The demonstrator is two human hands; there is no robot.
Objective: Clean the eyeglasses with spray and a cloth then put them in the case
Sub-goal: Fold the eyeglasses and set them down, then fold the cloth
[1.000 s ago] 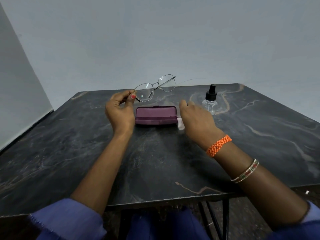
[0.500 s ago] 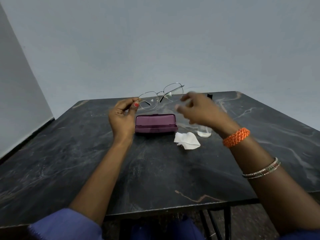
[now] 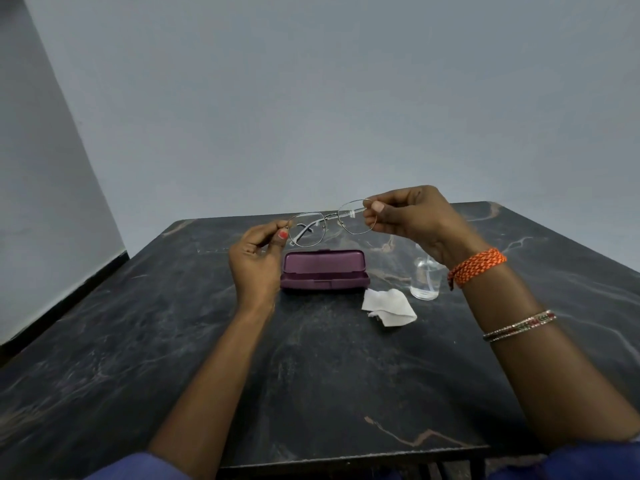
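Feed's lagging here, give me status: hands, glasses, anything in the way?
Left hand and right hand both grip glasses, held above closed case. Cloth, spray bottle on table. Nothing blocking.

A person's left hand (image 3: 256, 258) and right hand (image 3: 412, 216) pinch opposite ends of wire-rimmed eyeglasses (image 3: 332, 221), held above a dark marbled bench (image 3: 311, 375). Below the grip sits a closed purple case (image 3: 325, 270); a white cloth (image 3: 389, 306) and clear spray bottle (image 3: 425, 280) lie beneath the right wrist.
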